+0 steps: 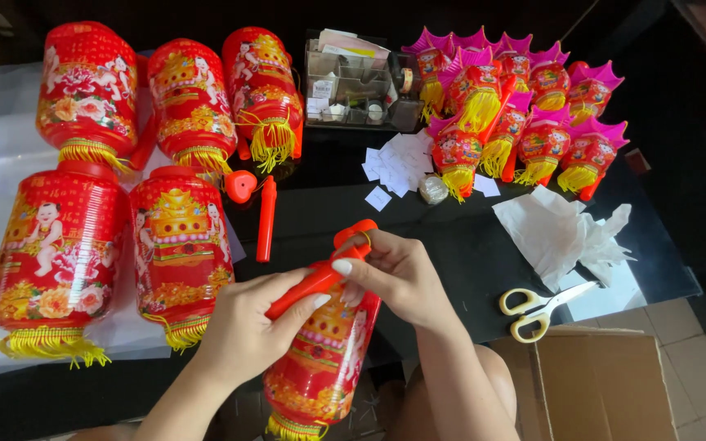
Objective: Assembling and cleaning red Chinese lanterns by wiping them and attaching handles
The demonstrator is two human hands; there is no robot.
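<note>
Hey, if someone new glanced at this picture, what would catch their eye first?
Probably the five big red lanterns with yellow tassels, in two rows on the left of the black table. Next, the cluster of small pink-topped lanterns at the back right. At centre, the left hand and right hand hold a red handle at the top of another lantern.

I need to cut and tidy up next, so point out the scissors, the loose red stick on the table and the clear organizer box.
scissors (538,309), head view, on the pivot.
loose red stick (266,220), head view, mid-shaft.
clear organizer box (353,86), head view, front wall.
</note>
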